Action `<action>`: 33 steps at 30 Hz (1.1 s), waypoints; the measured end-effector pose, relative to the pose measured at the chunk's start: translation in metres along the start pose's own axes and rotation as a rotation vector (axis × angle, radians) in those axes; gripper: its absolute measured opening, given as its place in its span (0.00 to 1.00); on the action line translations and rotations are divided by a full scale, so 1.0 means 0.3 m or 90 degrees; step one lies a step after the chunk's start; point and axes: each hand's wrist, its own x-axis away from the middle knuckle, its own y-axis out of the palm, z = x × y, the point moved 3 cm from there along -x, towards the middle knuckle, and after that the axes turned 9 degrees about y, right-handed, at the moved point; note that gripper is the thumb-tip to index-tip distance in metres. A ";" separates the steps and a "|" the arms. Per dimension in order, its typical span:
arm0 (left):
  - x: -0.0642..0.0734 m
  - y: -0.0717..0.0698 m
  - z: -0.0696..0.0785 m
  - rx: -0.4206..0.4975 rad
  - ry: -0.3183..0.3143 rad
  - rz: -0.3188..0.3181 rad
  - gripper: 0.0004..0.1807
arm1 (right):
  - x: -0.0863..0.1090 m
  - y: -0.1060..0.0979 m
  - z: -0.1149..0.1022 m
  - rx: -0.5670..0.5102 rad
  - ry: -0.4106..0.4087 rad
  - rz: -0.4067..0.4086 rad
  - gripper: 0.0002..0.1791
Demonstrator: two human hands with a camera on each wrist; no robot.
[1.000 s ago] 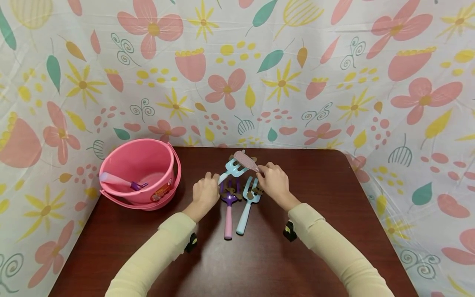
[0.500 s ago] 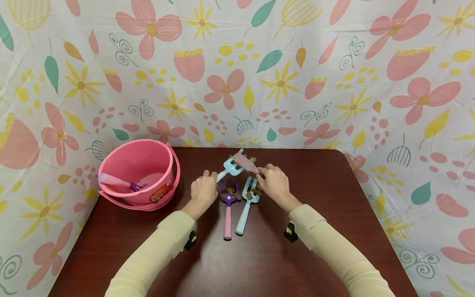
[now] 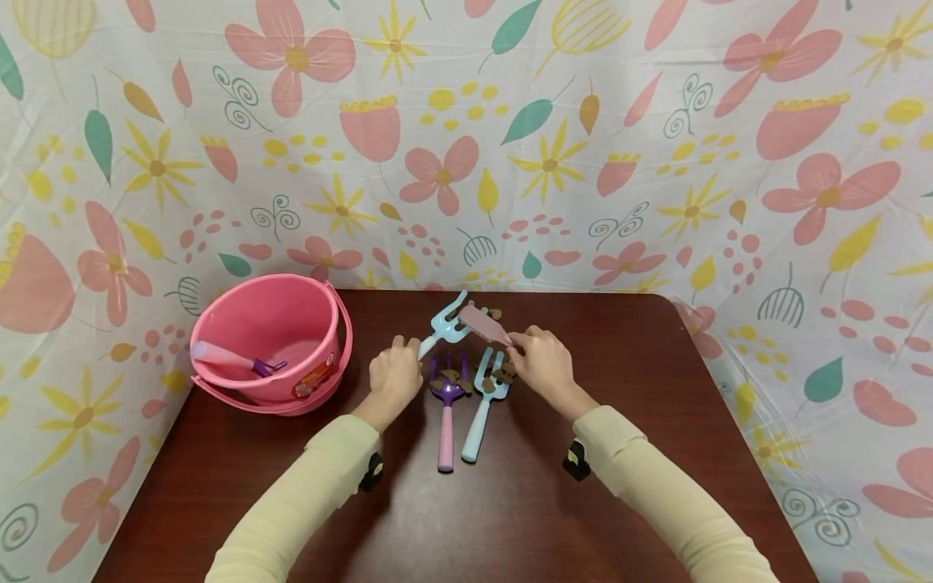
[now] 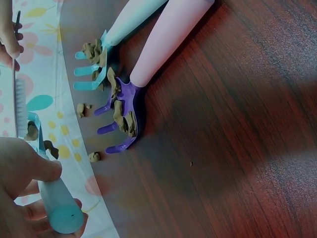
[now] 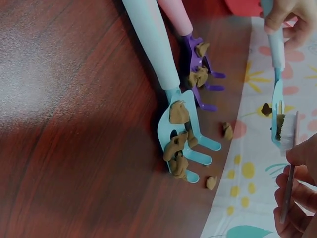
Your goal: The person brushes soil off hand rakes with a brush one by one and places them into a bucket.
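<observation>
My left hand [image 3: 396, 374] grips the handle of a light blue toy garden fork [image 3: 445, 325], its head raised toward the table's back edge. In my right hand [image 3: 545, 363] is a pink brush [image 3: 484, 322], held by its thin handle. Its white bristles [image 5: 289, 131] face the fork's tines, where brown clay sticks; the right wrist view shows them touching or nearly so. Below lie a purple fork with a pink handle [image 3: 446, 429] and a second light blue fork [image 3: 477, 429], side by side. Both carry brown clay lumps [image 5: 179, 113] on their heads.
A pink bucket [image 3: 284, 304] stands at the back left, with a pink-handled purple tool [image 3: 222, 356] leaning inside. Small clay crumbs [image 5: 212, 182] lie beyond the tines on the dark wooden table [image 3: 641, 453]. A flowered cloth [image 3: 583, 202] hangs behind.
My left hand and its fork have shifted slightly left. The brush head has dipped a little across the tines. Both forks on the table and the bucket stay put.
</observation>
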 end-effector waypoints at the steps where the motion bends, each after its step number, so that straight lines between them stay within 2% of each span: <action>1: 0.000 0.000 -0.001 0.001 -0.001 0.000 0.14 | 0.002 0.001 0.002 0.002 0.000 0.000 0.13; 10: 0.001 -0.002 -0.009 0.010 -0.011 0.010 0.14 | 0.020 0.001 0.022 0.013 -0.014 0.008 0.13; 16: -0.004 -0.004 -0.034 0.014 -0.024 0.030 0.15 | 0.030 0.004 0.059 0.011 -0.002 0.009 0.12; 20: -0.005 -0.005 -0.046 0.017 -0.024 0.025 0.14 | 0.034 0.005 0.075 0.015 0.000 0.013 0.12; 33: 0.006 0.008 -0.006 0.007 0.005 0.021 0.15 | -0.008 0.000 -0.007 -0.014 -0.024 0.041 0.14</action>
